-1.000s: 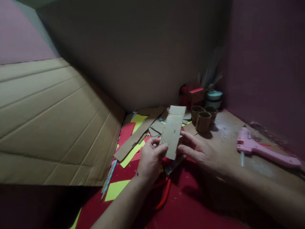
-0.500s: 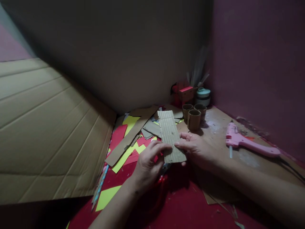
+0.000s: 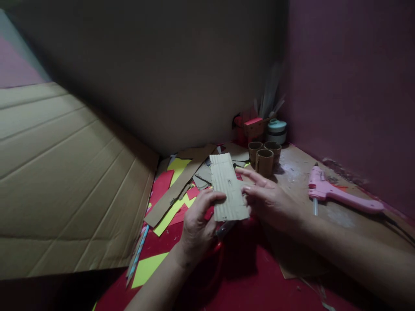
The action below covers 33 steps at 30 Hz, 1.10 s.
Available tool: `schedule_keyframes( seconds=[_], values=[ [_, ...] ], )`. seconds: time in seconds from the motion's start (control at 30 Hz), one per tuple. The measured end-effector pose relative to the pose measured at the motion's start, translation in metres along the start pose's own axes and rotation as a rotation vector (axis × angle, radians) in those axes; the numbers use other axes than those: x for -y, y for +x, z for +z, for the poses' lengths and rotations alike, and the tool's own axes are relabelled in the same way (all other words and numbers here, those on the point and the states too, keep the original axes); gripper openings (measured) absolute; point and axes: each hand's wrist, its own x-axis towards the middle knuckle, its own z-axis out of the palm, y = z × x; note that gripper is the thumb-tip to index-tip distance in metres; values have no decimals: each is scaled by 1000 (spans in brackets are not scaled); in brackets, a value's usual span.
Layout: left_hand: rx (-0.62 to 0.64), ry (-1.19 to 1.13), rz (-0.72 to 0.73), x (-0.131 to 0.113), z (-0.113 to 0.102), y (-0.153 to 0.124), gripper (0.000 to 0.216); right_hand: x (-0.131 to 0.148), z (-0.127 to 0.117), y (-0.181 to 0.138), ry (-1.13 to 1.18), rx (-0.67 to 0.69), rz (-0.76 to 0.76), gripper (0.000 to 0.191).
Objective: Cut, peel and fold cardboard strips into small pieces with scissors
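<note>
A narrow strip of corrugated cardboard [image 3: 227,185] is held up over the red work surface, its ribbed side facing me. My left hand [image 3: 197,220] pinches its lower left edge, thumb on top. My right hand [image 3: 269,198] touches the strip's right edge with fingers stretched along it. Under my left hand lie red-handled scissors [image 3: 218,250], partly hidden.
A large flat cardboard sheet [image 3: 65,181] leans at the left. Scraps of red, yellow and brown paper [image 3: 175,185] litter the middle. Three cardboard tubes [image 3: 264,157] stand at the back, a pink glue gun [image 3: 333,194] lies at the right, near the purple wall.
The strip has turned over from its smooth side to its ribbed side and tilted left. My right fingers have loosened from a pinch and stretched along its edge.
</note>
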Motion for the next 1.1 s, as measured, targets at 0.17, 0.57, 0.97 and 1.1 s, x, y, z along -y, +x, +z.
schedule_keyframes(
  seconds=[0.17, 0.57, 0.97, 1.1],
  values=[
    [-81, -270, -167, 2, 6, 0, 25, -5, -3, -3, -371, 50, -322, 39],
    [-65, -192, -33, -1, 9, -3, 33, -19, -6, -4, -506, 8, -551, 32],
    [-64, -170, 18, 4, 9, -8, 36, -19, -7, -5, -590, -7, -698, 32],
    [-63, -156, 36, 5, 10, -9, 36, -17, -6, -5, -647, -10, -744, 33]
  ],
)
